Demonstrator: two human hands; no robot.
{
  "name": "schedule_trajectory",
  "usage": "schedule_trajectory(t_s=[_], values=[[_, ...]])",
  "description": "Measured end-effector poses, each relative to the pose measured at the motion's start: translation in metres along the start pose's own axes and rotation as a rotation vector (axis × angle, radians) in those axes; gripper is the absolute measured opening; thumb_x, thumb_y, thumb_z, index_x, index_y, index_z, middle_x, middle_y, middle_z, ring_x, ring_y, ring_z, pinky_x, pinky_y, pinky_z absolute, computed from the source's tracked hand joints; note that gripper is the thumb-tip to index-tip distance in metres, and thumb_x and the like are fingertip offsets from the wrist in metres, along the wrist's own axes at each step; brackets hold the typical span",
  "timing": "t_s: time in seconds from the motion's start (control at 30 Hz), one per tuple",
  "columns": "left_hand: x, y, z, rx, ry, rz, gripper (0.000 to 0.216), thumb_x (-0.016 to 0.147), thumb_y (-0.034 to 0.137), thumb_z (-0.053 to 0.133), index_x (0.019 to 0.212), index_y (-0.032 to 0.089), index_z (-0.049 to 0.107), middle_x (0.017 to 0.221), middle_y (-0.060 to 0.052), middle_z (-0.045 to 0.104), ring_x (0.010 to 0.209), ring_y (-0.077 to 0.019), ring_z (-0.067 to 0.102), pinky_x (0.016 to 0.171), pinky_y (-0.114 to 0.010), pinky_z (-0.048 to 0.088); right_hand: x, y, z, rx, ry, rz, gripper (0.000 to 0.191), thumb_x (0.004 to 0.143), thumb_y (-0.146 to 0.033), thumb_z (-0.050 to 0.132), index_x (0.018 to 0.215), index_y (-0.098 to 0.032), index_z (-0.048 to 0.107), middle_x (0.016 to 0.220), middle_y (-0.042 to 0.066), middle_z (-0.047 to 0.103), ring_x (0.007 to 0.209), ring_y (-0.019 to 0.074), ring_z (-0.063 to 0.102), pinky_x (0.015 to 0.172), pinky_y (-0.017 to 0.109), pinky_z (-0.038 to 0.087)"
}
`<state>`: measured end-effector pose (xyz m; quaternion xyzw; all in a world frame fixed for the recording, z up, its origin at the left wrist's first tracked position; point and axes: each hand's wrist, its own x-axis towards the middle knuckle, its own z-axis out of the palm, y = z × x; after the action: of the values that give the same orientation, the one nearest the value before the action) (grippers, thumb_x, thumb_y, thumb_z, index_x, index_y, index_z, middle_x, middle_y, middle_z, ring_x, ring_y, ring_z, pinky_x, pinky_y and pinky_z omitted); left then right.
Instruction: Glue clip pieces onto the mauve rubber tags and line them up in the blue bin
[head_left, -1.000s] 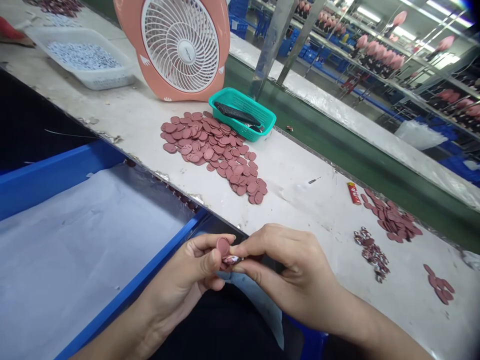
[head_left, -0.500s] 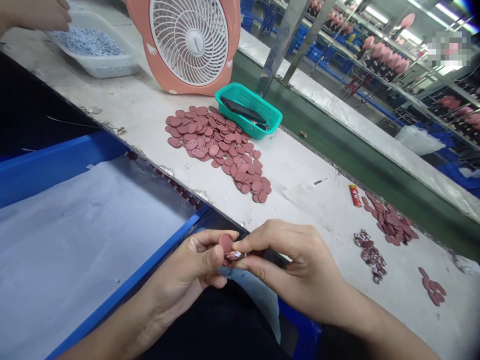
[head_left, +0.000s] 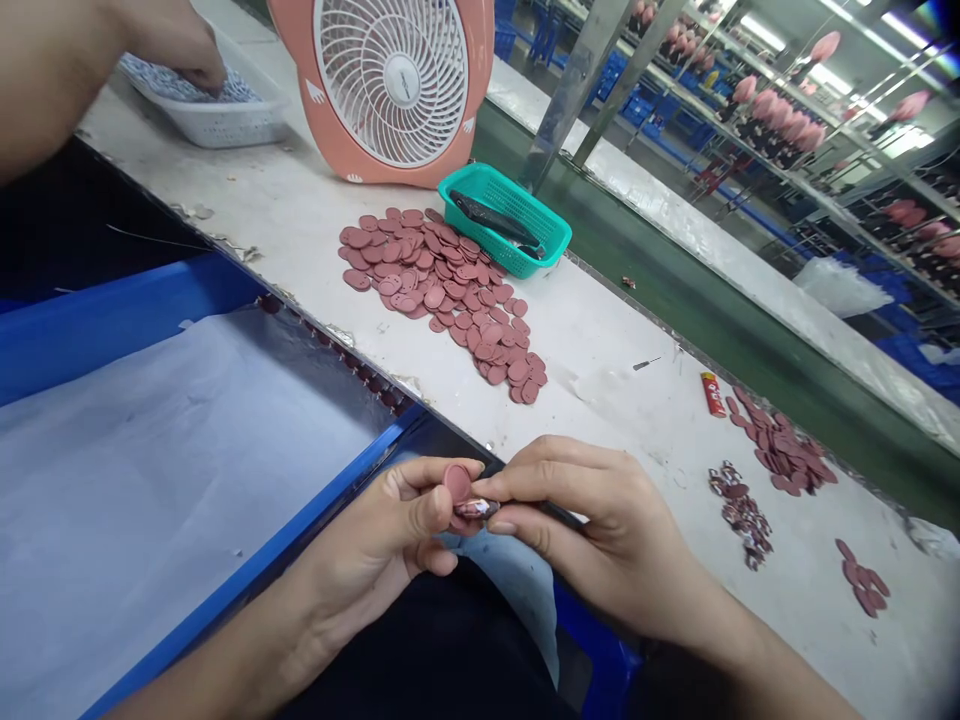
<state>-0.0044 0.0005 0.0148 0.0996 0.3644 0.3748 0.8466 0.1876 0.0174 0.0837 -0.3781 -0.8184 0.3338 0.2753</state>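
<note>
In front of my lap, my left hand point(head_left: 375, 540) pinches a round reddish-brown disc point(head_left: 457, 483) between thumb and fingers. Just below the disc is a small shiny brown-and-white piece point(head_left: 474, 508), its exact kind too small to make out. The thumb and forefinger of my right hand point(head_left: 607, 530) close on that piece's right end, near the left fingertips. A large heap of similar discs point(head_left: 450, 290) lies beyond my hands on the white table. Small shiny pieces point(head_left: 746, 520) are piled to the right, near another disc heap point(head_left: 784, 450).
A pink fan point(head_left: 397, 80) stands behind a green basket point(head_left: 555, 240) holding a black object. At upper left another person's hand point(head_left: 180, 45) reaches into a white tub point(head_left: 232, 125). A blue bin point(head_left: 120, 310) lined with white sheet sits left. A red-yellow tube-like item point(head_left: 712, 395) lies right.
The other person's hand has moved right and down into the tub. My hands keep their hold with slight finger shifts, and the shiny piece shows a little more. The view has shifted slightly.
</note>
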Motion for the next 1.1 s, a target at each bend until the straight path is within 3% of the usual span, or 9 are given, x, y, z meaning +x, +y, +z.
schedule_trajectory(t_s=[0.17, 0.73, 0.93, 1.0, 1.1], values=[[0.002, -0.002, 0.000, -0.011, 0.008, -0.016, 0.046, 0.046, 0.043, 0.100, 0.083, 0.021, 0.083, 0.068, 0.000, 0.073, 0.058, -0.0085, 0.065, 0.044, -0.011, 0.051, 0.001, 0.000, 0.001, 0.080, 0.040, -0.039, 0.011, 0.092, -0.015, 0.070, 0.103, -0.016, 0.074, 0.087, 0.004, 0.076, 0.077, 0.0112, 0.070, 0.073, 0.019, 0.056], [0.004, -0.001, -0.005, -0.009, 0.021, -0.008, 0.045, 0.046, 0.040, 0.100, 0.084, 0.023, 0.083, 0.070, 0.000, 0.072, 0.060, -0.0089, 0.064, 0.045, -0.012, 0.053, 0.006, 0.005, 0.006, 0.164, 0.036, 0.036, 0.007, 0.091, -0.015, 0.071, 0.096, -0.019, 0.075, 0.084, 0.002, 0.075, 0.074, 0.0108, 0.068, 0.071, 0.021, 0.054], [0.007, 0.009, -0.014, 0.036, -0.052, 0.051, 0.056, 0.057, 0.051, 0.094, 0.102, 0.021, 0.080, 0.099, -0.008, 0.075, 0.087, -0.0193, 0.071, 0.049, -0.016, 0.057, 0.010, 0.011, 0.012, 0.103, 0.098, 0.042, 0.014, 0.092, -0.017, 0.069, 0.104, -0.021, 0.074, 0.086, 0.002, 0.073, 0.077, 0.0113, 0.068, 0.071, 0.022, 0.055], [0.008, 0.010, -0.019, 0.053, 0.036, 0.153, 0.057, 0.056, 0.050, 0.094, 0.104, 0.022, 0.078, 0.101, -0.007, 0.073, 0.086, -0.0194, 0.069, 0.049, -0.018, 0.057, 0.011, 0.014, 0.023, -0.023, 0.194, 0.012, 0.017, 0.093, -0.015, 0.067, 0.107, -0.021, 0.073, 0.089, 0.003, 0.072, 0.077, 0.0121, 0.067, 0.069, 0.023, 0.056], [0.007, 0.007, -0.024, 0.097, 0.240, 0.340, 0.042, 0.056, 0.039, 0.097, 0.087, 0.022, 0.073, 0.079, 0.001, 0.065, 0.067, -0.0128, 0.060, 0.046, -0.018, 0.053, 0.015, 0.018, 0.049, -0.303, 0.375, -0.080, 0.019, 0.093, -0.012, 0.063, 0.110, -0.018, 0.070, 0.087, 0.006, 0.070, 0.074, 0.0155, 0.064, 0.065, 0.027, 0.056]])
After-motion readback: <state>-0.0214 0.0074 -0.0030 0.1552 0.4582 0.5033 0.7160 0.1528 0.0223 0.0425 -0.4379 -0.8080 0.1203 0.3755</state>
